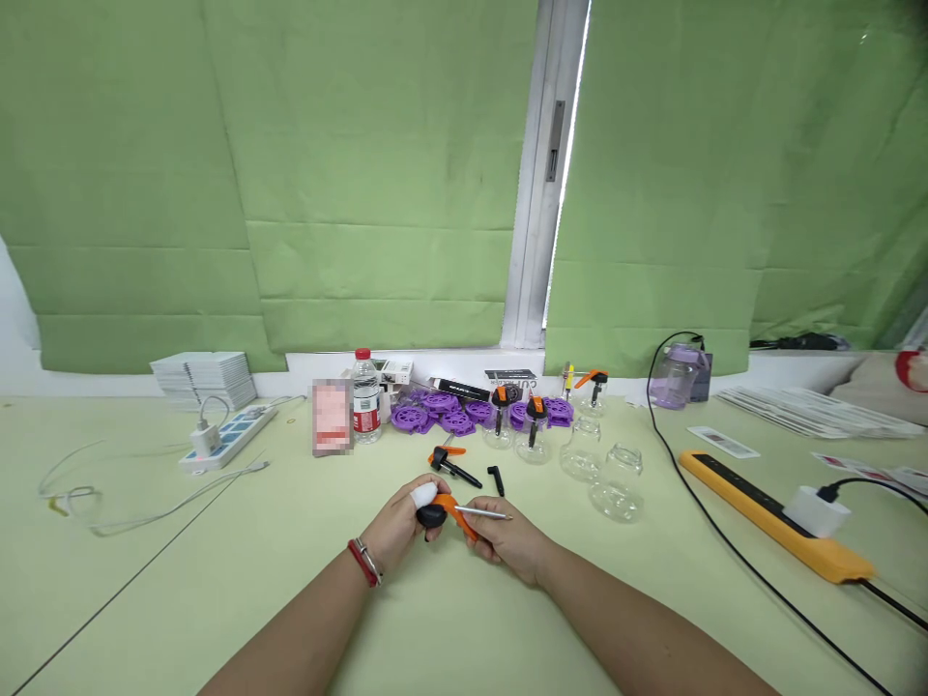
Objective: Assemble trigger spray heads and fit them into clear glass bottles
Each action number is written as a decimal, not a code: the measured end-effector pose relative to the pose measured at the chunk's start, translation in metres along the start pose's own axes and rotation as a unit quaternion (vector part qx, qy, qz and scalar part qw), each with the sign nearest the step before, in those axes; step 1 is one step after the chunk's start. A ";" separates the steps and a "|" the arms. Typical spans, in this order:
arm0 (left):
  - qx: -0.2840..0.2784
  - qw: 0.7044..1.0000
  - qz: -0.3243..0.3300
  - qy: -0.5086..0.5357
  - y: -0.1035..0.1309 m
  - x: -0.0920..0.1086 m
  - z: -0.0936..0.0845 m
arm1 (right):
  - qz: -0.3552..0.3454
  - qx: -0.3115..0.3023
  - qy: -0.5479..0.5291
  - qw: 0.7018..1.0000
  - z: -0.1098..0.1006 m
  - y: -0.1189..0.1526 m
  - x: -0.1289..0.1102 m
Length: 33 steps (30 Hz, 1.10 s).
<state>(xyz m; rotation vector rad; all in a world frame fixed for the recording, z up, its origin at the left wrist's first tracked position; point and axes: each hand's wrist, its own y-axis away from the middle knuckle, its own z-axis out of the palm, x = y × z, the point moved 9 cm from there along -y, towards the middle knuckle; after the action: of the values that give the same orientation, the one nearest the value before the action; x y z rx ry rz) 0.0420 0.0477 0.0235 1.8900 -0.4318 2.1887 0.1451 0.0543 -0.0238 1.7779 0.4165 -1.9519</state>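
My left hand [402, 525], a white wrap on its thumb, grips a round black cap [432, 516] with a curved orange lever [450, 507] attached. Close by on the right, my right hand [507, 539] is closed around a slim silver rod [484, 512] that looks like a pen or small tool. Its fingers also touch the lower end of the orange lever. Just beyond both hands lies another black cap piece [455, 468] with a stem and an orange lever. A small bent black part [496, 480] rests beside it.
Clear jars [616, 488] stand to the right, several topped with black-and-orange lids [536, 411]. Behind are purple plastic pieces [456, 422] and a red-capped bottle [366, 401]. A white power strip [228, 440] lies left; a yellow one [768, 512] and black cable [696, 474] lie right.
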 end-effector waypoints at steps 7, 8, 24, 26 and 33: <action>0.130 0.985 0.050 0.104 -0.004 0.008 -0.050 | -0.001 0.017 0.074 0.997 -0.005 -0.007 0.011; 0.161 0.977 0.060 0.125 -0.004 0.010 -0.062 | -0.006 0.015 0.095 0.995 -0.005 -0.008 0.013; 0.254 0.940 0.066 0.218 -0.005 0.001 -0.086 | -0.322 -0.057 0.748 0.578 0.072 -0.031 -0.030; 0.256 0.939 0.064 0.220 -0.004 0.000 -0.088 | -0.336 -0.079 0.771 0.535 0.082 -0.031 -0.025; 0.255 0.941 0.063 0.212 -0.006 -0.002 -0.088 | -0.389 -0.130 0.797 0.443 0.105 -0.008 -0.017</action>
<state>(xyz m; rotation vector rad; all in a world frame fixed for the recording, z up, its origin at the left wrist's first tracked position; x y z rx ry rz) -0.0373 0.0846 0.0107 1.5395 0.1111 2.9127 0.0531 0.0093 0.0045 2.7847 2.1732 0.4764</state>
